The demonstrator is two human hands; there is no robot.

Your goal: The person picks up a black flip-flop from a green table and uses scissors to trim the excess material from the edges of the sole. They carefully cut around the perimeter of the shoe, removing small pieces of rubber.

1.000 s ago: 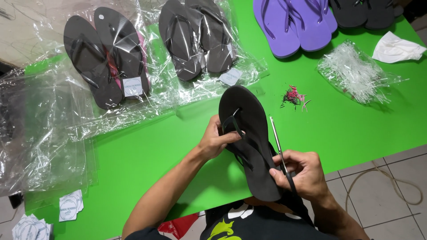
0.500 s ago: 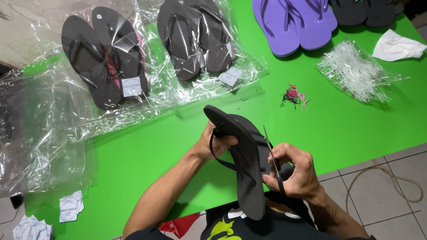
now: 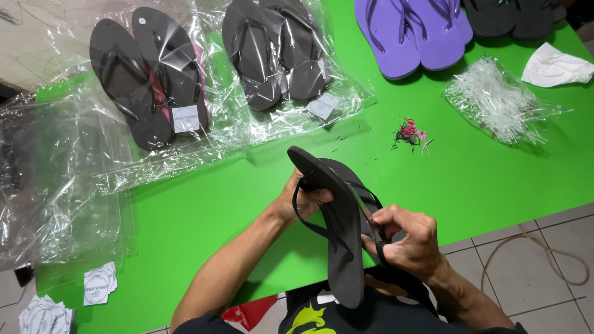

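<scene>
1. While tilted on edge above the green table (image 3: 185, 216), the black rubber flip-flop sandal (image 3: 337, 229) runs its long axis from toe, far, to heel, near the person's body.
2. Left hand (image 3: 303, 198) wraps the toe end from the left, fingers curled closed around the sole edge and strap.
3. Right hand (image 3: 408, 238) sits to the right mid-sole, closed around thin metal scissors (image 3: 369, 219), blades pointing up against the strap.
4. Both forearms angle inward; right hand is nearer the heel.
5. Bagged dark sandal pairs (image 3: 272, 52) lie well apart.
</scene>
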